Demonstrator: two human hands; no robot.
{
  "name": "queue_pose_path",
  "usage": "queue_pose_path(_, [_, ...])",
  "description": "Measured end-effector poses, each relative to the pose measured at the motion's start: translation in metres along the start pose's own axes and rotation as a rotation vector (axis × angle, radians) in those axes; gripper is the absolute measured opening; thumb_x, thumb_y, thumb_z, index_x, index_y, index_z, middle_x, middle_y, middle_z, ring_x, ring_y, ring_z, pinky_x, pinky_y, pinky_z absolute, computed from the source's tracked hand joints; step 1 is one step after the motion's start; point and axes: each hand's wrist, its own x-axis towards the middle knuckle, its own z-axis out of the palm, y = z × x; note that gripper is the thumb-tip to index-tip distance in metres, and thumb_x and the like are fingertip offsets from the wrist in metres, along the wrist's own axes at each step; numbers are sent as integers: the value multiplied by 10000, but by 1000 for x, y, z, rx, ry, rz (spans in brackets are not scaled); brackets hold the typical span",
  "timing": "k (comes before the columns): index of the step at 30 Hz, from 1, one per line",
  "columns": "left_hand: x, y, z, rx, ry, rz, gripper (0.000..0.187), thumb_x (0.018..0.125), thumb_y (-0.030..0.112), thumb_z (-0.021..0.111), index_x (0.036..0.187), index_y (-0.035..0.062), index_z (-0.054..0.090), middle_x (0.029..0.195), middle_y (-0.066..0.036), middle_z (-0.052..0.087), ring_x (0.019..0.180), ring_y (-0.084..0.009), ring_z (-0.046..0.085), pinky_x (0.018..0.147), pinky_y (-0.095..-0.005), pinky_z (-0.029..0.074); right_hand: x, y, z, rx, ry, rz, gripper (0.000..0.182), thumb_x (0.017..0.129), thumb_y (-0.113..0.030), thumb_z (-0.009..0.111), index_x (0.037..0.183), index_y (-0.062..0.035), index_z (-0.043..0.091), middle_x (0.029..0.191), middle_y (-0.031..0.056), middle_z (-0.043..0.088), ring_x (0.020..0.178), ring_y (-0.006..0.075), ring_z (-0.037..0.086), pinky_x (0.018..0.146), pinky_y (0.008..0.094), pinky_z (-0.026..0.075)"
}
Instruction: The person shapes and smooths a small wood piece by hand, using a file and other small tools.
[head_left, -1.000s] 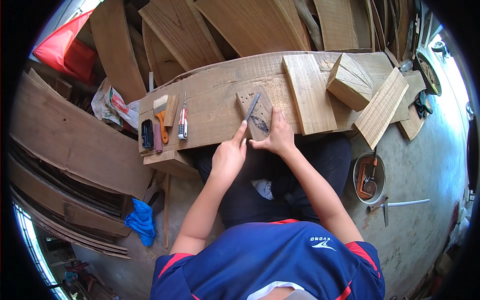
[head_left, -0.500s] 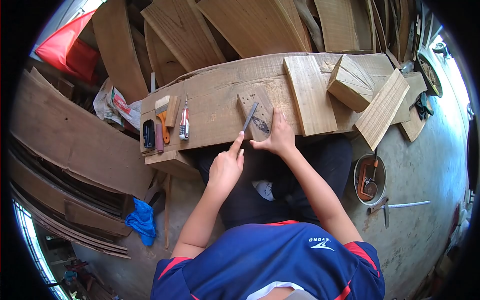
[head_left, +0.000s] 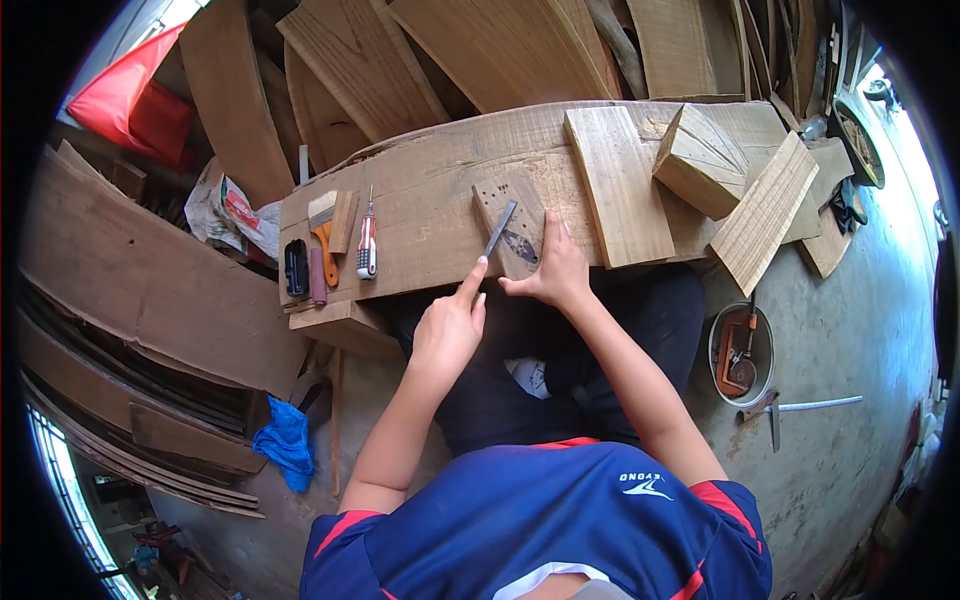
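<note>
A narrow flat metal tool, like a file or chisel, slants across a small wooden block. My left hand is closed on the tool's near end, its index finger stretched along it; any handle is hidden in the palm. The block has small dark holes and a dark patterned mark on its face. My right hand grips the block, with the fingers along its right side and the thumb at its near edge. Both hands are at the near edge of the wooden bench.
Left on the bench are a brush, a screwdriver-like tool, a black case and a dark red cylinder. To the right lie a board, a thick block and a slanted plank. A bucket stands on the floor.
The tool's far end has shifted very slightly to the right across the block. Both hands keep their grips, and the view has moved a little.
</note>
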Motion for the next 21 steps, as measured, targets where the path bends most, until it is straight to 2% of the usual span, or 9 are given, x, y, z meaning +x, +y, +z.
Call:
queue_pose_path(8, [36,11,-2,23,-1,24,541,959,246,573,1477,264,418,742,-230,670,712,-432,668,668,-527,546,2,1,2,-2,23,-8,1348,456,-588,893,1435,103,276,1345,337,484,1226,442,541,1006,458,485])
queue_pose_path(17, [4,-4,9,-2,45,30,545,953,247,583,1475,267,424,728,-234,663,703,-431,666,645,-520,545,2,3,-1,2,13,-31,1340,459,-593,892,1429,101,283,1337,325,495,1215,447,545,997,462,489])
queue_pose_path(21, [24,10,1,-43,-13,-9,551,956,233,577,1477,281,405,780,-263,665,766,-467,654,696,-548,527,1,2,-2,-19,-6,-30,1349,463,-608,883,1434,102,273,1347,328,488,1227,452,536,1004,467,484])
